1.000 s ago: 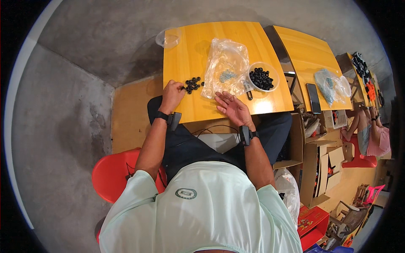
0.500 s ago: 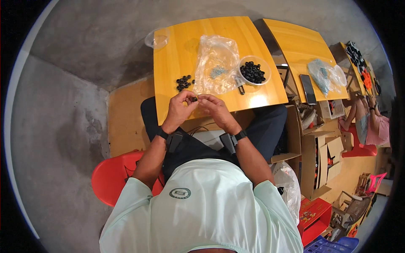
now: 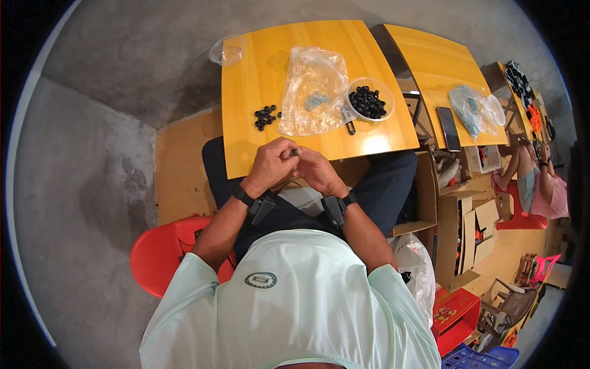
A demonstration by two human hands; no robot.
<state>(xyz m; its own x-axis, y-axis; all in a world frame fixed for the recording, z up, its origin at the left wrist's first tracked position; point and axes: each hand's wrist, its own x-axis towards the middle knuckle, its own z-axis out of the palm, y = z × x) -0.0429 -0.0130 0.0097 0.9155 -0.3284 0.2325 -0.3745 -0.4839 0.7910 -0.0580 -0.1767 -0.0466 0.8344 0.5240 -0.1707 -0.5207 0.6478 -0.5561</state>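
My left hand and my right hand meet at the near edge of the yellow table. Between their fingertips is a small black ring-shaped part, mostly covered by the fingers. Both hands are closed in a pinch on it. Just beyond them lies a loose pile of black rings. A clear plastic bag rests flat beside the pile, with small grey metal pieces in it. To its right, a clear round tub holds many more black rings. A small black-handled tool lies by the tub.
A clear empty-looking tub sits at the far left table corner. Right of a gap, a second table carries a phone and a bag of grey pieces. Open cardboard boxes stand on the right; another person sits beyond.
Both hands have shifted slightly right and nearer to me, with the black part still between the fingertips. The view has moved a little.
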